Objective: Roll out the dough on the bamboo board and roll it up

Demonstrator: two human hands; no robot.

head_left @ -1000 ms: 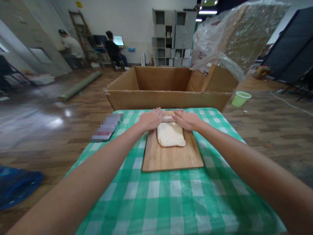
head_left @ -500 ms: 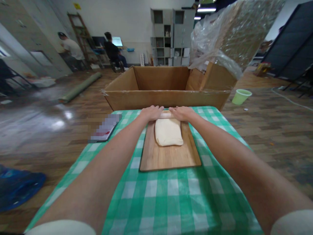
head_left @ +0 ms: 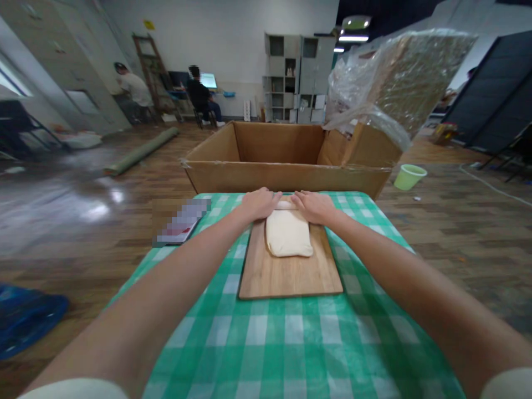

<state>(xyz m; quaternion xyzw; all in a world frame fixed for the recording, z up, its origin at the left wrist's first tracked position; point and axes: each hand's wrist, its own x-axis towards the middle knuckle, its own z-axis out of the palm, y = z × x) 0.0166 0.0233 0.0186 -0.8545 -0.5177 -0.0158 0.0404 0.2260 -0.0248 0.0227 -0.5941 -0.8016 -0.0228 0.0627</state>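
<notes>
A flat, pale slab of dough [head_left: 289,235] lies on a wooden cutting board [head_left: 286,280]. Across the dough's far end runs a light rolling pin [head_left: 286,205]. My left hand [head_left: 261,204] bears on the pin's left end and my right hand [head_left: 312,206] on its right end. Both palms face down with the fingers bent over the pin; the hands hide its ends. Both arms are stretched far forward, one on each side of the board.
A green-and-white checked cloth [head_left: 257,343] covers the table. At its left edge lies a flat, blurred-out item [head_left: 185,221]. Beyond the far edge stands a large open cardboard box [head_left: 282,176]. A light green bucket [head_left: 409,176] is on the floor at right. Two people sit far back.
The whole scene sits slightly lower in view, as the head has tilted up a little. Both hands stay on the rolling pin at the dough's far end.
</notes>
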